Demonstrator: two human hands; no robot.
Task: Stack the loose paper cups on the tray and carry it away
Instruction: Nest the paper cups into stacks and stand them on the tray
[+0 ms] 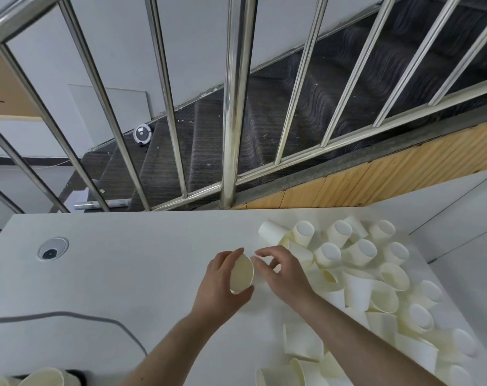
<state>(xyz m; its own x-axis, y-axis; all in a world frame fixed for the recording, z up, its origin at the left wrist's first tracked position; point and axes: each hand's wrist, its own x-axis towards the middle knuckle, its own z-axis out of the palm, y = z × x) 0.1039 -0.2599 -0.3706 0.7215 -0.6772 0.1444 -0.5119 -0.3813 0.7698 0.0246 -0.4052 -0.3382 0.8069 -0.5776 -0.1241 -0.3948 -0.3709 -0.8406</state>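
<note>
My left hand [223, 285] grips a white paper cup [241, 274] on its side, mouth facing right, just above the white table [125, 260]. My right hand [281, 271] is close beside it, its fingers pinching a second cup [260, 274] whose end points at the first cup's mouth; most of that cup is hidden behind the hand. A heap of several loose white paper cups [362, 274] lies on the right half of the table, some upright, some tipped over. More cups [42, 378] sit at the bottom left edge on a dark surface, possibly the tray.
A round cable grommet [53, 248] is set into the table at the left. A grey cable [69, 316] curves across the near left. A steel railing [234, 107] and a dark stairway stand right behind the table's far edge.
</note>
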